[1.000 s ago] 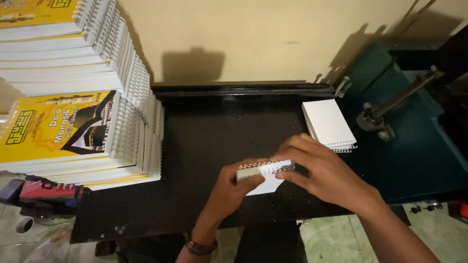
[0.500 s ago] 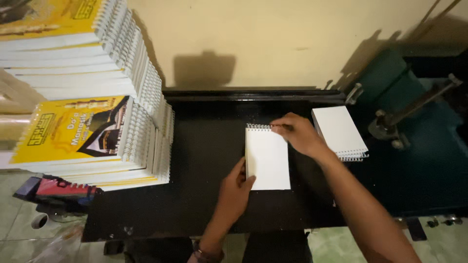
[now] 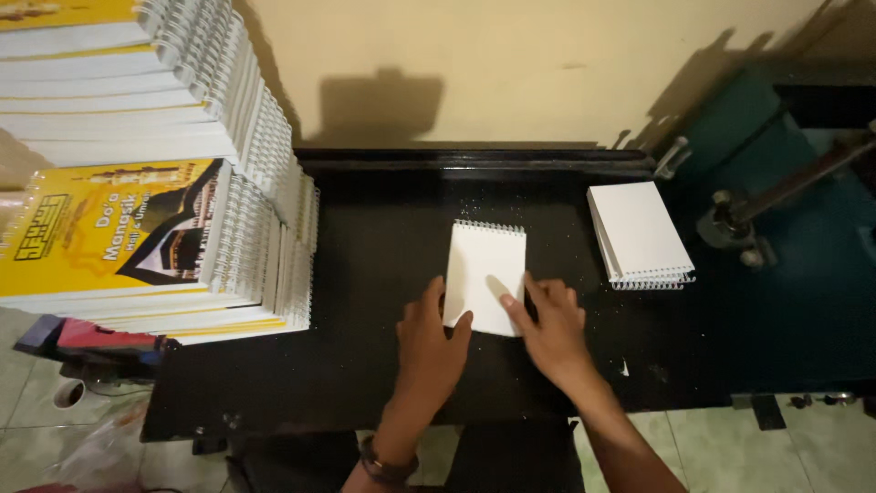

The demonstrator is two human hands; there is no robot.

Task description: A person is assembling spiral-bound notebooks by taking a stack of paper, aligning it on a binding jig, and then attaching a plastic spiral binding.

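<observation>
Black table bears a white booklet, both flat hands pressing its near edge.

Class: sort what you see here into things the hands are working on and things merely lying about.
In use: white spiral-bound booklet; left hand and right hand resting on its lower edge.

Lying about: small booklet stack; yellow-covered booklet stacks; green machine with lever; black table.

Both hands lay flat on black table: left hand & right hand touched near edge of white spiral pad. Second white pad lay to right, yellow-cover booklet stacks at left.
</observation>
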